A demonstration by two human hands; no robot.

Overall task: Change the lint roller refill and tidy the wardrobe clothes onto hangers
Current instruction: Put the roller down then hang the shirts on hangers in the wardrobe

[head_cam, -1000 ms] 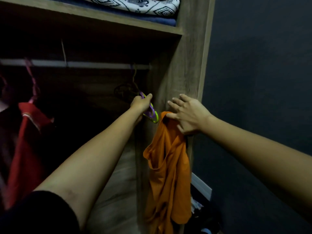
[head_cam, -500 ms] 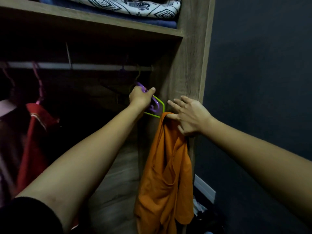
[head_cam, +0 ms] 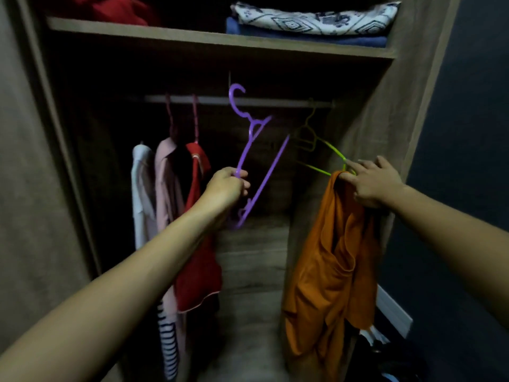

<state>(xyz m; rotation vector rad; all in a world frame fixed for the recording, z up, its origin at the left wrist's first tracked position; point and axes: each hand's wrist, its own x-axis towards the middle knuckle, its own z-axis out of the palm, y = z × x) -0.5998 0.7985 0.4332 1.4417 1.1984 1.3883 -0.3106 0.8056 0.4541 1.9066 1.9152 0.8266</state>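
Dim wardrobe (head_cam: 385, 106), mid-tidy: left hand (head_cam: 227, 186) is wrapped round the purple hanger (head_cam: 244, 151), hook tilted up by the rail (head_cam: 209, 100). Right hand (head_cam: 371, 183) pinches the orange top (head_cam: 330, 257) by its neck, just beside a green hanger (head_cam: 336, 151) on the rail. I'd bring the purple one over and feed one arm through the neck, then the other, so nothing stretches.

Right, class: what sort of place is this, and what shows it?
Probably a bedroom wardrobe: a hanging rail with shirts hung on it, a shelf above holding folded blankets, and wood-grain side walls.
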